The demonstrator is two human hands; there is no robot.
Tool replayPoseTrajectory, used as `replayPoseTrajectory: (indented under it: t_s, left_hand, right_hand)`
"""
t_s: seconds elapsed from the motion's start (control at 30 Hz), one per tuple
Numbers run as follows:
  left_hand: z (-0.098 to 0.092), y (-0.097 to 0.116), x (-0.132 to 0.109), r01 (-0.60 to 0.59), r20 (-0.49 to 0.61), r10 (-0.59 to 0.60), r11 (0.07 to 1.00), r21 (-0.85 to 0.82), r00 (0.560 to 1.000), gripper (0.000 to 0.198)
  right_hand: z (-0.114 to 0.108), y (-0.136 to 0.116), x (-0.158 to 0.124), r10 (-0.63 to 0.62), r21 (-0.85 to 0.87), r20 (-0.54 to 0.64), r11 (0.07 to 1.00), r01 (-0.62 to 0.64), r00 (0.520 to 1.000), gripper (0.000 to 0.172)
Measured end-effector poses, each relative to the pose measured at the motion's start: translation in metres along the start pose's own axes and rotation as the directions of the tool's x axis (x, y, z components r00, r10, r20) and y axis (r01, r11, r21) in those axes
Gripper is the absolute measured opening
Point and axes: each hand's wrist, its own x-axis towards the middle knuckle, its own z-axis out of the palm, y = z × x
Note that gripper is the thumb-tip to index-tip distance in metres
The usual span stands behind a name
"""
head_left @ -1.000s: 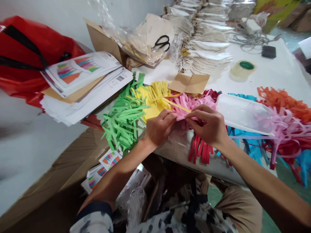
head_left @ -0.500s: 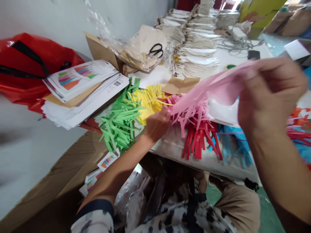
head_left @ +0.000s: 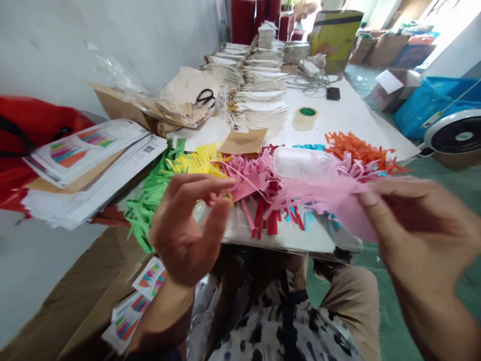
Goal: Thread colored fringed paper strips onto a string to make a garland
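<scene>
Pink fringe (head_left: 355, 213) and right hand (head_left: 424, 220) blurred, scissors (head_left: 205, 99) with blades apparently hidden, red bag (head_left: 48, 111) cropped

Can't read any words or numbers here. Can see a small black barcode (head_left: 149, 149) on a white paper (head_left: 124, 169) in the pile (head_left: 56, 211) at the left, too small to make out. Can't read anything on the yellow box (head_left: 338, 37) far back, either.

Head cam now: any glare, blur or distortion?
Head view: glare washes out the top-right corner; the left hand, right hand and its pink fringed paper look soft, probably motion blur; the fan at the right edge seems stretched, likely lens distortion; it's dark under the table.
</scene>
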Motion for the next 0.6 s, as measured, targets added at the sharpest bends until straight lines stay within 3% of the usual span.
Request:
replayPoseTrajectory:
  t_s: [0.1,0.17,0.33,0.4,0.47,0.53,0.6]
  left_hand:
    - [0.021,0.04,-0.004,-0.032,0.25,0.044,0.998,-0.051,0.967,0.04]
    - [0.041,0.056,-0.011,-0.075,0.344,0.082,0.997,-0.034,0.935,0.046]
    - [0.076,0.076,-0.027,-0.112,0.401,0.153,0.986,-0.124,0.903,0.011]
    - [0.078,0.081,-0.027,-0.075,0.495,0.185,0.969,-0.235,0.849,0.007]
    - [0.077,0.085,-0.026,0.048,0.67,0.233,0.927,-0.373,0.705,0.007]
    - [0.075,0.084,-0.026,0.254,0.822,0.252,0.869,-0.424,0.51,0.01]
    - [0.076,0.081,-0.029,0.501,0.92,0.199,0.79,-0.354,0.337,0.014]
  right_hand:
    - [-0.001,-0.01,-0.024,0.038,0.025,-0.017,0.999,-0.038,0.999,0.029]
    - [-0.008,-0.012,-0.036,0.058,0.06,0.029,0.996,-0.06,0.998,0.031]
    - [-0.045,-0.007,-0.063,0.103,0.13,0.162,0.984,-0.125,0.981,0.028]
    - [-0.064,-0.001,-0.072,0.178,0.148,0.283,0.963,-0.226,0.942,0.027]
    - [-0.079,0.008,-0.08,0.262,0.213,0.438,0.899,-0.382,0.86,0.051]
    - [-0.087,0.017,-0.088,0.279,0.294,0.626,0.78,-0.552,0.728,0.075]
    - [-0.087,0.025,-0.096,0.24,0.323,0.763,0.663,-0.676,0.6,0.078]
